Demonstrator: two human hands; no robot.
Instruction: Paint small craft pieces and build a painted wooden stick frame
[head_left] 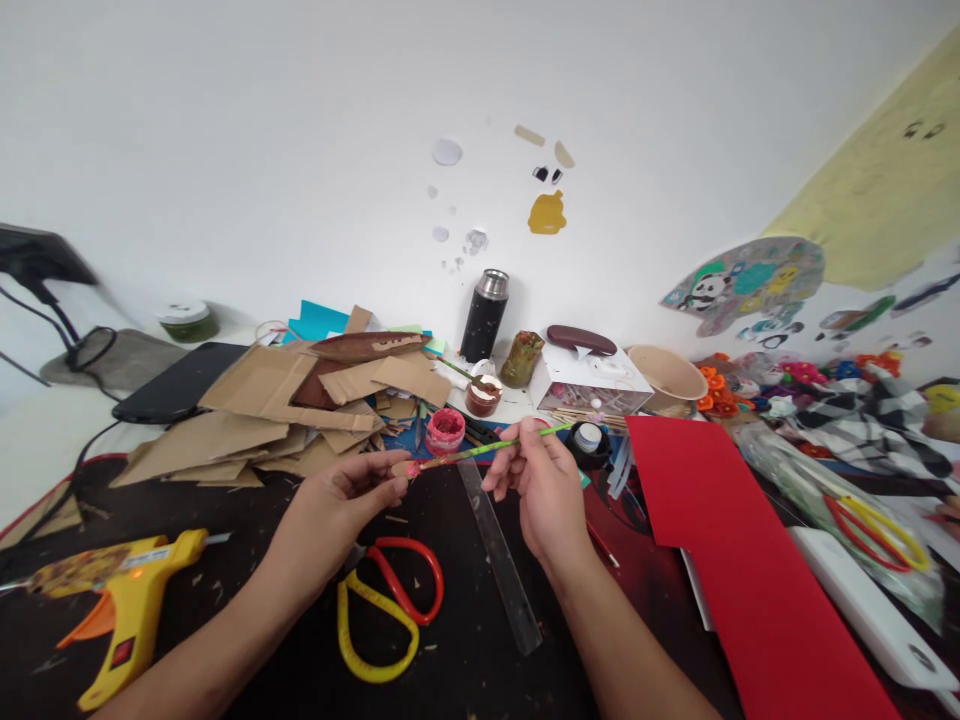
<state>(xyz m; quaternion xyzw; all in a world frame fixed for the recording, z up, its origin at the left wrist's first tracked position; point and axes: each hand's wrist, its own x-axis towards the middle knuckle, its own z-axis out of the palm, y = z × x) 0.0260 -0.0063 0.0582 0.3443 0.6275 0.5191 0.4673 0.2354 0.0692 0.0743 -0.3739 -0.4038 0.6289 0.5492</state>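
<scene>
Pinched between the fingers of my left hand (352, 500) is a small cardboard piece (405, 469) with pink paint on it. My right hand (541, 480) grips a green paintbrush (487, 447), its tip pointing left and meeting the piece. Just behind the brush stands an open jar of pink paint (445, 433). A clear ruler (501, 560) lies on the dark mat between my forearms. Scissors with red and yellow handles (386, 610) rest below my left hand. The exact shape of the cardboard piece is partly hidden by my fingers.
A yellow glue gun (135, 590) lies at left, near a pile of cardboard scraps (255, 420). Behind stand a black flask (485, 315), a brown paint jar (484, 398) and a white box (592, 375). Red card (742, 560) and a white device (870, 610) lie at right.
</scene>
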